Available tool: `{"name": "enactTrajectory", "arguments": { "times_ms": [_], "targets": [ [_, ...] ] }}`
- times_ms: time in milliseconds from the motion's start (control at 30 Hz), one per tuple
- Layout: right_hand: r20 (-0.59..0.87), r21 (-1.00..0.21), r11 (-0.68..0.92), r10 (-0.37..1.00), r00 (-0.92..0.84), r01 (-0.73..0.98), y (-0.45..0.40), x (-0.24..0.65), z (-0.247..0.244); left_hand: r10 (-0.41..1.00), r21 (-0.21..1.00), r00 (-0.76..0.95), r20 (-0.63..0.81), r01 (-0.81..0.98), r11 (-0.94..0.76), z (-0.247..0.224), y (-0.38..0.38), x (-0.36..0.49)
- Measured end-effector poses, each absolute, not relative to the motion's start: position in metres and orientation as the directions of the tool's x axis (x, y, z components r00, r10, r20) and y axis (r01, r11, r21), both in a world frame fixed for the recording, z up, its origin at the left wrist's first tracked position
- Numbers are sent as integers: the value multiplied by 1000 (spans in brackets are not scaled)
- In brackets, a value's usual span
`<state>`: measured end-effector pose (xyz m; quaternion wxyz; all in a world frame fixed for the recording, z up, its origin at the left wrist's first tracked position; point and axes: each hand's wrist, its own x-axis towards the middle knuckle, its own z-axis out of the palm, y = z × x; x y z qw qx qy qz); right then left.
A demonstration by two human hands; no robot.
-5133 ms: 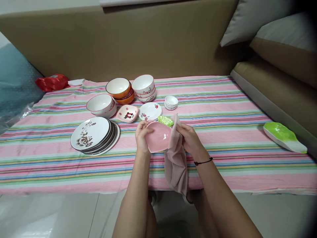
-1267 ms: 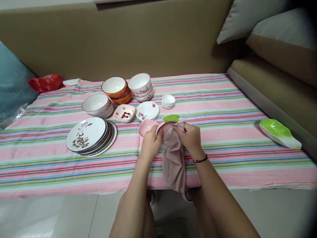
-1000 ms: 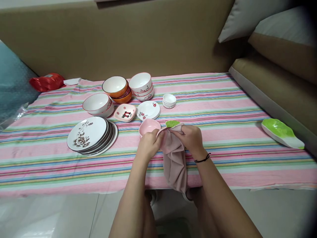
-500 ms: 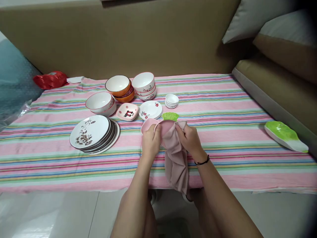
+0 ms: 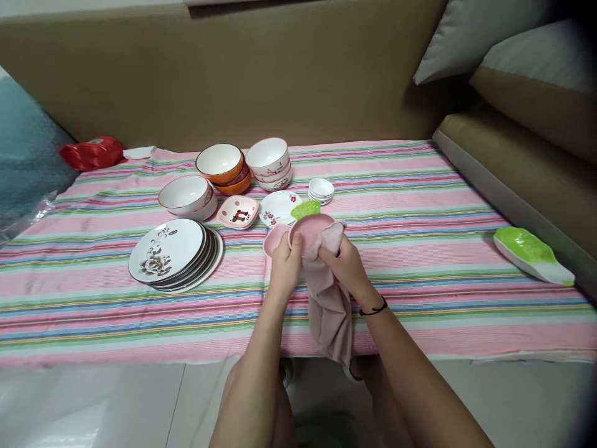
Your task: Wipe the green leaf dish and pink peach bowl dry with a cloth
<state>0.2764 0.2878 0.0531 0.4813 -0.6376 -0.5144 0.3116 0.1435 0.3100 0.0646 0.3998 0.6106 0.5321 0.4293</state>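
A pink dish [image 5: 308, 231] with rounded sections and a green leaf-shaped end [image 5: 305, 210] is held up above the striped cloth. My left hand [image 5: 286, 260] grips its near left edge, thumb on top and fingers beneath. My right hand [image 5: 344, 261] is closed on a dusty-pink cloth [image 5: 330, 305], pressing it against the dish's right rim. The rest of this cloth hangs in folds toward the front edge. Part of the dish's lower side is hidden by my hands and the cloth.
Left of my hands stand a stack of flowered plates [image 5: 168, 252], white bowls [image 5: 185, 194], orange bowls [image 5: 220, 163] and square dishes [image 5: 237, 210]. Small white dishes [image 5: 321, 188] are stacked behind. A green-and-white dish [image 5: 532, 252] lies far right, near the sofa arm [image 5: 513, 180].
The dish has tilted and turned, its leaf end shifting left and its pink inside showing more. My right hand has moved slightly left and down with the cloth.
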Motion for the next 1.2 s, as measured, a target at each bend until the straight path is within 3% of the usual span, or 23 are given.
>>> {"name": "enactTrajectory", "arguments": {
  "times_ms": [367,667,867,1200],
  "targets": [
    [99,-933,-100,853,513,347,290,279,57,957,925,276,86,335,-179,69,302,150],
    [178,-910,-11,894,412,415,288,276,55,993,929,12,116,353,-113,63,305,150],
    [114,-951,17,947,299,309,284,266,54,970,909,-126,207,391,-144,66,306,150],
    [213,-939,81,899,382,333,287,267,52,986,947,-57,156,292,-133,70,302,153]
  ]
}}
